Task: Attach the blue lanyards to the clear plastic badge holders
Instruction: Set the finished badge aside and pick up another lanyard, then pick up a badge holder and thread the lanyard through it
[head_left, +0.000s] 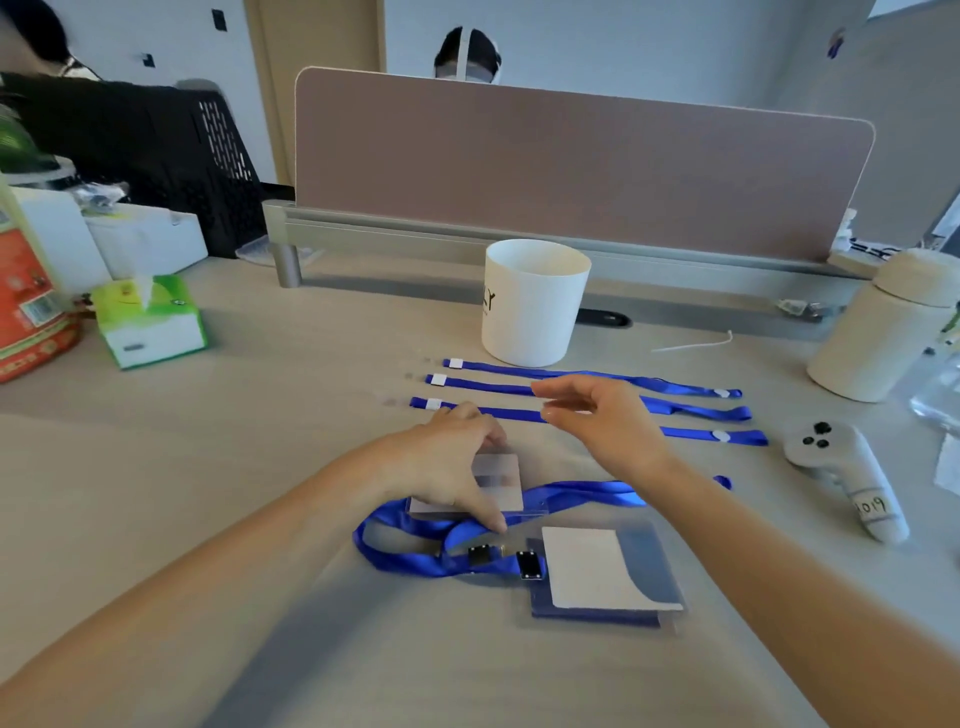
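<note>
Three blue lanyards (691, 387) lie stretched out in parallel rows in the middle of the desk. Nearer me, a looped blue lanyard (400, 558) ends in a black clip (530, 565) at a stack of clear badge holders (608, 571) with white and blue inserts. My left hand (452, 462) presses its fingers down on another clear badge holder (498, 480) lying over that loop. Above the parallel lanyards my right hand (597, 421) hovers with fingers spread and nothing in it.
A white cup (535, 301) stands behind the lanyards. A white controller (841, 467) lies at the right, a cream canister (888, 322) beyond it. A green tissue box (150, 322) and a red package (26, 301) sit at the left. A brown divider (571, 161) closes the desk's back; people sit beyond.
</note>
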